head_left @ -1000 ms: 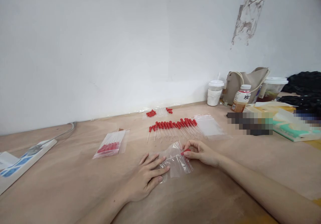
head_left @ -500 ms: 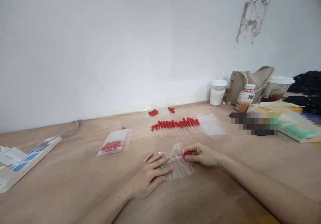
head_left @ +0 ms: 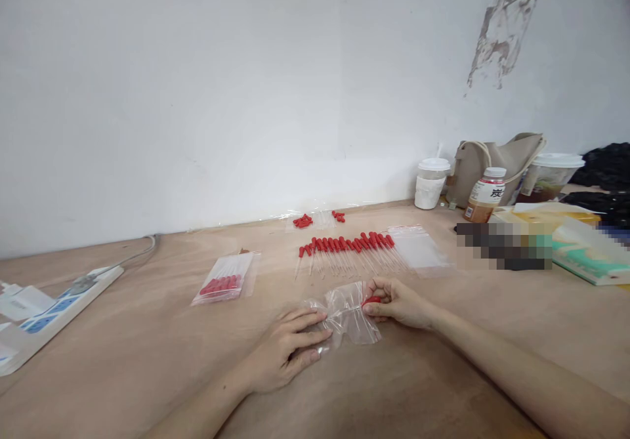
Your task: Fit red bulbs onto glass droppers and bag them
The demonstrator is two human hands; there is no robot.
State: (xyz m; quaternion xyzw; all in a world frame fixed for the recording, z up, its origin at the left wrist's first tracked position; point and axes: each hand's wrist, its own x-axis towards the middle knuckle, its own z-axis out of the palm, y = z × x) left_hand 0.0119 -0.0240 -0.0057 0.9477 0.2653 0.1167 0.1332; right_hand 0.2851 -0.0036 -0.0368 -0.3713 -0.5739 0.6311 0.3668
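Observation:
My left hand (head_left: 288,347) lies flat with its fingers stretched over the left part of a clear zip bag (head_left: 352,324). Between the fingertips of my right hand (head_left: 403,304) is the red bulb of a dropper (head_left: 371,300), at the bag's right edge. The dropper's thin clear tube points left into the bag; its tip is hard to make out. Behind the bag, several red-bulbed droppers (head_left: 339,245) lie in a row, bulbs toward the wall. A filled zip bag (head_left: 224,281) with several red bulbs showing lies to the left.
Flat bags (head_left: 420,249) lie right of the row. Loose red bulbs (head_left: 302,220) sit near the wall. A power strip (head_left: 59,317) is at the far left. A white cup (head_left: 430,183), a bottle (head_left: 486,196), a handbag (head_left: 460,176) and a tissue pack (head_left: 590,252) stand right.
My left hand has slid slightly left on the bag, and the bag looks flatter and more spread. My right hand still pinches the dropper's bulb at the bag's edge.

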